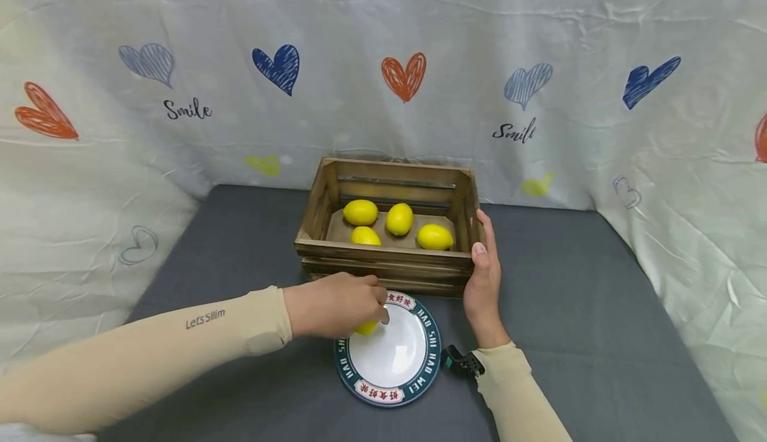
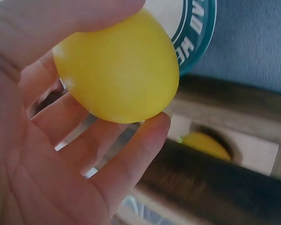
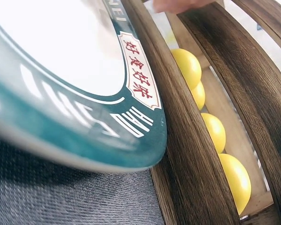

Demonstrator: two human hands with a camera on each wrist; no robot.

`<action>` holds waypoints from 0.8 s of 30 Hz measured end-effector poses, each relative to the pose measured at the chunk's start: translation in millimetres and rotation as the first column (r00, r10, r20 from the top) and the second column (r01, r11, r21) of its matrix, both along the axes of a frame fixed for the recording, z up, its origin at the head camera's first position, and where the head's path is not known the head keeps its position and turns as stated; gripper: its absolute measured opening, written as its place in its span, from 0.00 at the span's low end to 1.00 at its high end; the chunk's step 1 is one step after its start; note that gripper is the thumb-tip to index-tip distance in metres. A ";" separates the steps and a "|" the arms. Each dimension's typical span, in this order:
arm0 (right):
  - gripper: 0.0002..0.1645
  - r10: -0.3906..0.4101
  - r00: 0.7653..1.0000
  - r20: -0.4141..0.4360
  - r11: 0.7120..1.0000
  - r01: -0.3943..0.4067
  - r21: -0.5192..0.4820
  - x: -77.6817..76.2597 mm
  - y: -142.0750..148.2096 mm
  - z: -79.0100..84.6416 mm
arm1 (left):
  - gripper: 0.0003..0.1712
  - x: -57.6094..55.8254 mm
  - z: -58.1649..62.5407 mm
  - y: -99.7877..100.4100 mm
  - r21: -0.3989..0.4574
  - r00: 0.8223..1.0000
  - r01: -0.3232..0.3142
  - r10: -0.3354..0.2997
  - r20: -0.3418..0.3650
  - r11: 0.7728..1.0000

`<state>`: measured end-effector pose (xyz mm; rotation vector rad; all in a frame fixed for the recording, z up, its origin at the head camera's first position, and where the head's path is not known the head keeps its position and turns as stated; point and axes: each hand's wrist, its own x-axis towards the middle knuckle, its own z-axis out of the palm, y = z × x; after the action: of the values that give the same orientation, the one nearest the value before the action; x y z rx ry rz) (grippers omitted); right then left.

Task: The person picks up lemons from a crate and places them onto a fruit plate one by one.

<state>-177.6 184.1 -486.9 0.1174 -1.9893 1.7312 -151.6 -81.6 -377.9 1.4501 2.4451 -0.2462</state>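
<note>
A dark gray table (image 1: 569, 309) lies flat under the left grip (image 1: 338, 304) and reaches out on both sides of it. Far past the grip hangs a big, pale, wrinkly cloth (image 1: 359, 2). It has red, blue and yellow hearts (image 1: 404, 77) and the word Smile (image 1: 188, 109) twice. More pale cloth hangs left of the grip, and far to its right too. The light looks soft.
</note>
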 end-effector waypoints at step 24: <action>0.37 -0.003 1.000 0.003 0.998 0.003 -0.061 5.5 -3.1 21.7 | 0.29 -0.9 -21.7 -1.4 0.055 1.000 -0.019 0.018 0.023 0.998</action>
<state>-172.1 181.0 -465.2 0.0908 -1.9359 1.7888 -152.4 -83.1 -399.5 1.4440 2.4643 -0.1581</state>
